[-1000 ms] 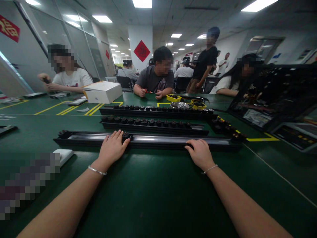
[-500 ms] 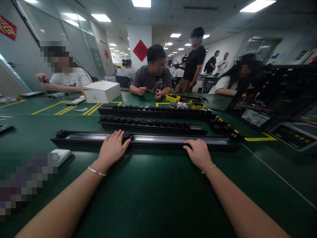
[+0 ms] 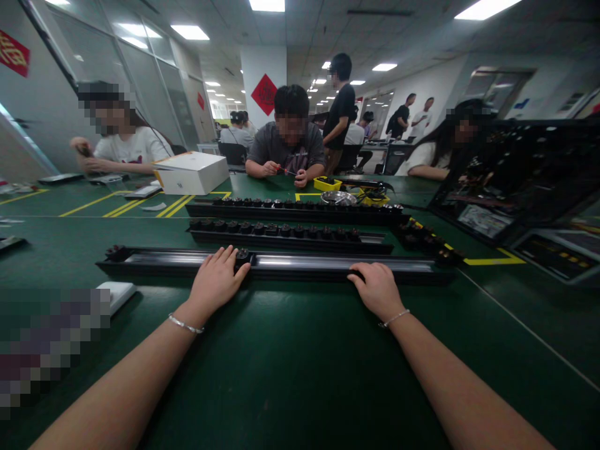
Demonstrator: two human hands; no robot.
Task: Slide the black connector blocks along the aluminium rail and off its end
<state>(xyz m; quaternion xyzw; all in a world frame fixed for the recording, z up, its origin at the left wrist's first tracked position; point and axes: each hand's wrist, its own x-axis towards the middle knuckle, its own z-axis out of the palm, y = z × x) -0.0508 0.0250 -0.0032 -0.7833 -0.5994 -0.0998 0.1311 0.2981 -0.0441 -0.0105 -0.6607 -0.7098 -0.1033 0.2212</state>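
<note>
Both hands rest palm-down on the nearest of 3 long black rails laid side by side across the green table [image 3: 290, 369]. The left hand [image 3: 213, 282] lies flat and spread, gripping nothing, its fingertips [image 3: 233, 259] reaching over the near edge of the nearest rail [image 3: 300, 265] and touching a small black round part [image 3: 241, 255] that sits in the rail's channel. The right hand [image 3: 376, 289] is also flat and loosely open, its fingers curled a little over the same rail's near edge further along; it holds nothing either. With 1 hand toward the middle and 1 toward the right, the long piece looks pinned against the table so that it cannot slide or twist, which seems the reason for the wide, flat placement. This rail is a long black housing with a shiny silver strip running down its middle, almost bare of parts apart from the 1 under the left fingers and a small cluster at its far left end. It lies just in front of the person, parallel to the table edge. Behind it, the middle rail [image 3: 290, 234] and the far rail [image 3: 295, 209] each carry a row of dark round parts. A white box [image 3: 191, 172] stands beyond them, a yellow tray [image 3: 328, 184] sits near a seated co-worker, and a small white block [image 3: 115, 294] lies left of the left wrist.
</note>
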